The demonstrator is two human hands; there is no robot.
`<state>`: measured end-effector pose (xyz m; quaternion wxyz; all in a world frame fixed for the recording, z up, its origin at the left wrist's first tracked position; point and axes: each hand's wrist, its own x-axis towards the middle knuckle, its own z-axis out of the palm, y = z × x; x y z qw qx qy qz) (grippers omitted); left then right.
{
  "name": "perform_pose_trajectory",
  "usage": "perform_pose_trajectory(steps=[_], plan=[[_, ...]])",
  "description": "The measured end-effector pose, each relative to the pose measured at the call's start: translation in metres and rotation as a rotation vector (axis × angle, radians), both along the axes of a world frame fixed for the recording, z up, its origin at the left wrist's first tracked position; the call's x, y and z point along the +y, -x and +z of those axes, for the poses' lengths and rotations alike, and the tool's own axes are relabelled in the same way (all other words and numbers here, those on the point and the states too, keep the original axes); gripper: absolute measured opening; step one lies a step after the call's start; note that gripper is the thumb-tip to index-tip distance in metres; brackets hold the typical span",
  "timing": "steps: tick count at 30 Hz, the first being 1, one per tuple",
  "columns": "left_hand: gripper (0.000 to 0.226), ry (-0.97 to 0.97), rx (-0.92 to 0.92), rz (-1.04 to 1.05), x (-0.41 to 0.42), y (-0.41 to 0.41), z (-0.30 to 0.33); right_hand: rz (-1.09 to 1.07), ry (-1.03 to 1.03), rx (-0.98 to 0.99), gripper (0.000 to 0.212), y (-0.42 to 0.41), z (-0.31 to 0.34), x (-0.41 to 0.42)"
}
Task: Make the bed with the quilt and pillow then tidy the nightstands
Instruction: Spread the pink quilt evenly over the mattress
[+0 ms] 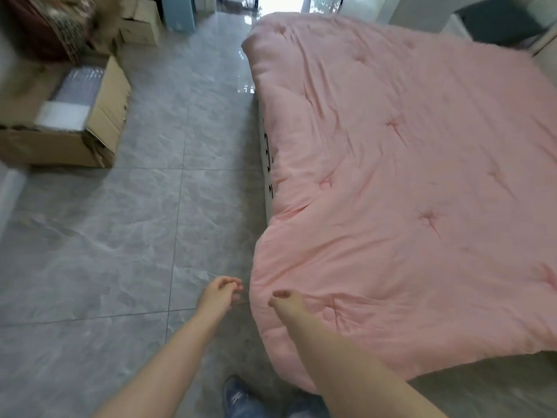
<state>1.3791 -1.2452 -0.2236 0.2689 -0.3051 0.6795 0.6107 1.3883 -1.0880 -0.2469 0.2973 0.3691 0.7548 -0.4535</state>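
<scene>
Down at six o'clock, blue shoes on grey marbled floor tiles, glossy, with thin pale grout lines. Just above, two bare forearms reaching toward twelve o'clock. Left hand over open floor, just beside the near corner of the quilt, fingers loosely curled with tips close together; whether anything is pinched there, impossible to tell. Right hand at the corner of the pink quilt, thumb and fingers closed on a fold of the fabric, puckers radiating from the grip. Soft, puffy, matte cotton-like cloth, tufted with small star-shaped dimples, lightly creased, spread flat across the bed from about five o'clock up to one o'clock, near edge overhanging toward the floor, left edge draped unevenly. At the bed's left side, around the centre, a narrow strip of white mattress with small black marks exposed beneath the quilt's edge. Between bed and boxes, a wide clear aisle of tile running from six toward twelve o'clock, bright glare at its far end. At nine to ten o'clock, an open cardboard box with bubble wrap and white foam inside, narrowing the left margin. Farther, at eleven o'clock, more stacked cartons and a blurred patterned bundle. At two o'clock, beyond the quilt's far edge, a dark-topped pale unit, indistinct.
</scene>
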Motion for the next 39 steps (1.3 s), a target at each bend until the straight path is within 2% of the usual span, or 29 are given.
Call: perform_pose_trajectory(steps=[3,6,10,14,18,22,26,31,35,39], plan=[[0.019,0.017,0.020,-0.053,-0.017,0.020,0.045,-0.120,0.076,0.147,0.032,0.028,0.043,-0.014],[0.020,0.041,0.065,-0.060,-0.032,0.045,0.092,-0.087,0.206,0.273,0.031,0.073,0.092,-0.035],[0.018,0.067,0.100,-0.094,-0.046,0.087,0.138,-0.047,0.198,0.352,0.031,0.139,0.136,-0.049],[0.019,0.093,0.123,-0.144,-0.061,0.149,0.162,-0.064,0.122,0.354,0.027,0.201,0.140,-0.052],[0.017,0.116,0.143,-0.173,-0.071,0.225,0.164,-0.114,0.039,0.304,0.023,0.258,0.125,-0.044],[0.018,0.149,0.063,-0.212,-0.077,0.290,0.154,-0.154,0.012,0.203,0.017,0.306,0.111,-0.038],[0.021,0.118,0.027,-0.315,-0.082,0.345,0.147,-0.185,0.005,0.187,0.010,0.348,0.106,-0.038],[0.020,0.111,-0.032,-0.382,-0.093,0.408,0.139,-0.194,0.001,0.153,0.015,0.391,0.108,-0.047],[0.015,0.116,-0.050,-0.494,-0.095,0.477,0.139,-0.314,0.004,0.121,0.032,0.424,0.113,-0.052],[0.008,0.120,0.036,-0.627,-0.082,0.539,0.150,-0.442,-0.032,0.100,0.031,0.438,0.120,-0.058]])
